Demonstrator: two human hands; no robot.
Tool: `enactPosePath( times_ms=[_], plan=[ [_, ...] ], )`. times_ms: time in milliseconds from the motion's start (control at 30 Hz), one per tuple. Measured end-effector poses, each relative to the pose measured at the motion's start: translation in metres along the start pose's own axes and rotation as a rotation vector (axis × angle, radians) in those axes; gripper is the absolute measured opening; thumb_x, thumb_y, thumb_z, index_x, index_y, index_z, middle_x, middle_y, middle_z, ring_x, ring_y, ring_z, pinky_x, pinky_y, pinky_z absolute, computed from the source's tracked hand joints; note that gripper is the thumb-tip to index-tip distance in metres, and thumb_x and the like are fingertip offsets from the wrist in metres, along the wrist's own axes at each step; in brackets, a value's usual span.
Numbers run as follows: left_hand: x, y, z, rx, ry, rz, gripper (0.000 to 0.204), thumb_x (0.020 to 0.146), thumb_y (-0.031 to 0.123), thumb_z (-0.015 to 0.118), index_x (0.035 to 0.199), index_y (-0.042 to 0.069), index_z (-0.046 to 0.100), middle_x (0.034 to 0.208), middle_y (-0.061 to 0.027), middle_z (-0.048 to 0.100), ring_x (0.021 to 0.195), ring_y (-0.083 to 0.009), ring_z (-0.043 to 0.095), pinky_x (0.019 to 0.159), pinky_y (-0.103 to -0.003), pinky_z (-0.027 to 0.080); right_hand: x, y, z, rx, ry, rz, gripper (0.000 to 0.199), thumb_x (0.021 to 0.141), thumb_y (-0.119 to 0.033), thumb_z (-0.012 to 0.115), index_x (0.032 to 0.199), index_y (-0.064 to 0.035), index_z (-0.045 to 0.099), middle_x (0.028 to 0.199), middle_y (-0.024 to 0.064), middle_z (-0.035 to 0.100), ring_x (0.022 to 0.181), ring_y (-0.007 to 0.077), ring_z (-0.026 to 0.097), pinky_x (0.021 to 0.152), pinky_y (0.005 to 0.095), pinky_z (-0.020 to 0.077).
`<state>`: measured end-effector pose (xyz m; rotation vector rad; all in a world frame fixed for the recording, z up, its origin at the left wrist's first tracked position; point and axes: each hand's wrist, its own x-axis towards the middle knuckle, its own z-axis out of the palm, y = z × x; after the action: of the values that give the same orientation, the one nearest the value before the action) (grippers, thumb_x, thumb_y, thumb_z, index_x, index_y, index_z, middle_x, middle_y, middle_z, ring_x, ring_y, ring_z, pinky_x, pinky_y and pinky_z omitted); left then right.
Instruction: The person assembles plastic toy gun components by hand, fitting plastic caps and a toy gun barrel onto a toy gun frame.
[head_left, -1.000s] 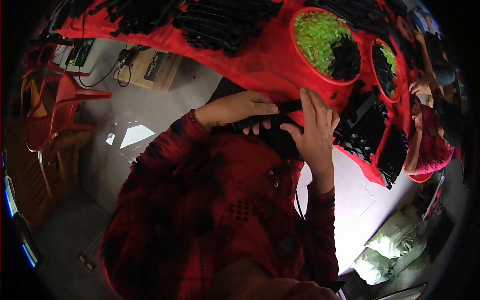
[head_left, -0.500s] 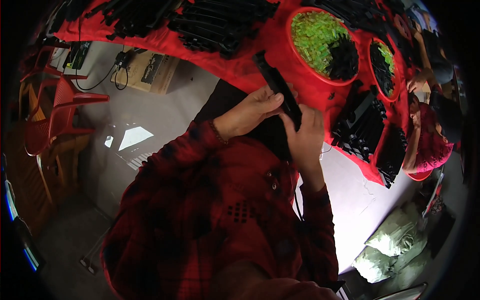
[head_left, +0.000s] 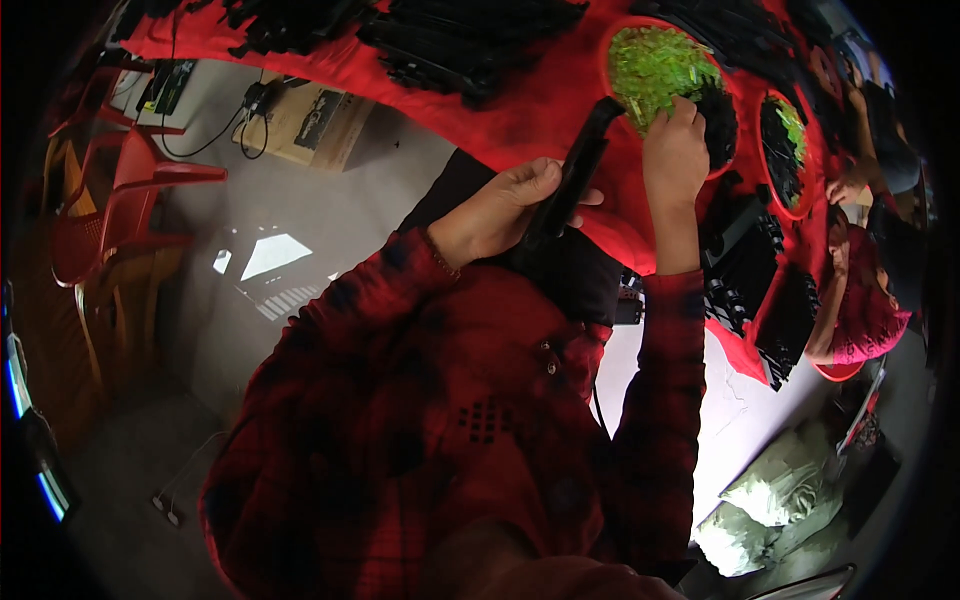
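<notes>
My left hand [head_left: 497, 212] is closed round a long, narrow black plastic part [head_left: 572, 182], held at a slant in front of my body. Its upper end points toward a round red basin [head_left: 604, 62] on the table. Small translucent yellow-green pieces [head_left: 655, 66] fill most of that basin, with small black pieces [head_left: 720, 120] heaped on its right side. At the basin's near side is my right hand [head_left: 676, 158], fingertips bunched together among the pieces. Whatever those fingers pinch is too small and hidden to make out.
Stacks of long black parts [head_left: 465, 45] lie across the red tablecloth [head_left: 520, 120], with more at the right. A second red basin [head_left: 797, 212] holds black and yellow-green pieces. Another person's arm [head_left: 838, 285] is at far right. A red chair [head_left: 130, 190] and cardboard box [head_left: 310, 130] stand left.
My right hand has left the black plastic part and moved up and right to the basin. My left hand keeps the part, which now leans the other way, its top toward the right.
</notes>
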<state>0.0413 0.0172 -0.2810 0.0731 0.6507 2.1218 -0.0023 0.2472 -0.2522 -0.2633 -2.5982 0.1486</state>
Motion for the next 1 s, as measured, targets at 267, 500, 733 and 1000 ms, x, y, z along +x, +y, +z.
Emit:
enactPosePath(
  times_ms=[267, 500, 733, 1000],
  plan=[
    [-0.003, 0.008, 0.004, 0.030, 0.046, -0.057, 0.049, 0.107, 0.035, 0.038, 0.143, 0.002, 0.044, 0.136, -0.0178, 0.056, 0.097, -0.0190, 0.065, 0.081, -0.028, 0.055, 0.005, 0.000, 0.022, -0.178, -0.120, 0.008, 0.024, 0.092, -0.020, 0.059, 0.100, 0.0017, 0.050, 0.098, 0.0213, 0.062, 0.073, 0.0380, 0.070, 0.059, 0.0433, 0.0595],
    [-0.004, 0.009, 0.006, -0.027, 0.023, -0.078, 0.047, 0.109, 0.030, 0.033, 0.143, -0.001, 0.043, 0.138, -0.0186, 0.055, 0.099, -0.0206, 0.065, 0.081, -0.029, 0.056, 0.005, 0.002, 0.020, -0.136, -0.043, 0.025, 0.026, 0.092, -0.021, 0.060, 0.100, 0.0018, 0.052, 0.097, 0.0215, 0.064, 0.074, 0.0372, 0.070, 0.061, 0.0435, 0.0589],
    [-0.001, 0.003, -0.002, -0.101, -0.004, -0.071, 0.040, 0.107, 0.025, 0.039, 0.138, 0.001, 0.047, 0.139, -0.0248, 0.053, 0.108, -0.0253, 0.066, 0.088, -0.032, 0.057, -0.003, -0.011, -0.032, 0.805, -0.028, 0.332, 0.019, 0.092, -0.013, 0.066, 0.103, 0.0025, 0.063, 0.088, 0.0087, 0.067, 0.069, 0.0142, 0.062, 0.058, 0.0276, 0.0505],
    [0.006, -0.010, 0.003, -0.109, 0.131, -0.020, 0.033, 0.106, 0.021, 0.042, 0.127, 0.000, 0.056, 0.127, -0.0176, 0.063, 0.107, -0.0250, 0.066, 0.092, -0.035, 0.053, -0.053, -0.048, -0.069, 1.197, -0.340, 0.440, 0.016, 0.094, -0.010, 0.067, 0.106, -0.0007, 0.065, 0.085, 0.0015, 0.065, 0.057, 0.0031, 0.050, 0.050, 0.0178, 0.0393]
  ],
)
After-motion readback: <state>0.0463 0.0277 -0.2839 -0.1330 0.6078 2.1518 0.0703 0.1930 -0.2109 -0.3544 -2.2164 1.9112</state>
